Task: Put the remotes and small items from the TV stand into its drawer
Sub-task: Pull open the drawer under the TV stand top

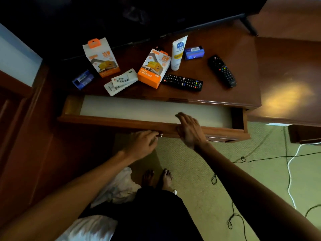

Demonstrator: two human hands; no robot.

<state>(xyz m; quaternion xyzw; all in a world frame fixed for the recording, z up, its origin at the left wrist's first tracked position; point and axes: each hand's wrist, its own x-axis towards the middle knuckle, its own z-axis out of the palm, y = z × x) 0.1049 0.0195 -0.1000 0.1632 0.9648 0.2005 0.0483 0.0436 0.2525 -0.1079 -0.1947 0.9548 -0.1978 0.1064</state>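
Note:
The wooden TV stand (225, 49) has its drawer (107, 121) pulled out; a pale liner shows inside and nothing lies in it. My left hand (141, 145) grips the small metal drawer handle (160, 135) on the front. My right hand (189, 129) rests flat over the drawer's front rim, fingers apart. On the stand lie two black remotes (183, 82) (222, 70), two stacked white remotes (121, 81), two orange-white charger boxes (101, 57) (153, 68), a white tube (178, 53) and two small blue boxes (193, 52) (83, 79).
A TV on black legs (248, 23) stands at the back of the stand. Dark wooden furniture (20, 127) is at the left. On the green carpet (260, 188) run black and white cables (289, 171). My bare feet (157, 178) and white cloth (119, 186) are below the drawer.

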